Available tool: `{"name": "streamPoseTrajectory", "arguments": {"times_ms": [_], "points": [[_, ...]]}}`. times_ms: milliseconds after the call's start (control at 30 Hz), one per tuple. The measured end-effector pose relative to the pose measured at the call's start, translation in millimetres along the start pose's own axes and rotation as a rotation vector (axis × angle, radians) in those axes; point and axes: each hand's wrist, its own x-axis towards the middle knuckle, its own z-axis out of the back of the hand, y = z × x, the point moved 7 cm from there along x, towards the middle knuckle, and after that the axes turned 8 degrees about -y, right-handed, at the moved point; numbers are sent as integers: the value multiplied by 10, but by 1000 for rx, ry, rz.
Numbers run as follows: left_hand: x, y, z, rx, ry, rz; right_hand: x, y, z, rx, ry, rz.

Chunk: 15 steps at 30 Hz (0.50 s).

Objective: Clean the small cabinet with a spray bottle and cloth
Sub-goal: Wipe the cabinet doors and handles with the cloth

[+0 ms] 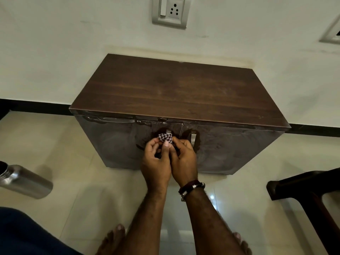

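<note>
Both hands, left hand (156,159) and right hand (184,159), pinch the bunched cloth (165,138) at their fingertips, against the cabinet (230,150) door just below its handle (168,133). Best refold to a flat pad, then wipe the streaks.

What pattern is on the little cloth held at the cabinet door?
A dark-and-white checked pattern, on the small bunched cloth; seen in the head view.

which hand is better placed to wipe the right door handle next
Right, probably. The right hand grips the checkered cloth along with the left hand, and lies just beside the right door handle.
</note>
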Motion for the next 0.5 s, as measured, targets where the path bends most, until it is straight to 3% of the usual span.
{"name": "streamPoseTrajectory", "arguments": {"times_ms": [300, 500], "points": [[37, 125, 15, 211, 27, -213, -133, 19, -11, -163, -182, 112], [61, 279, 26, 207, 53, -178, -205, -91, -53, -63, -275, 23]]}}
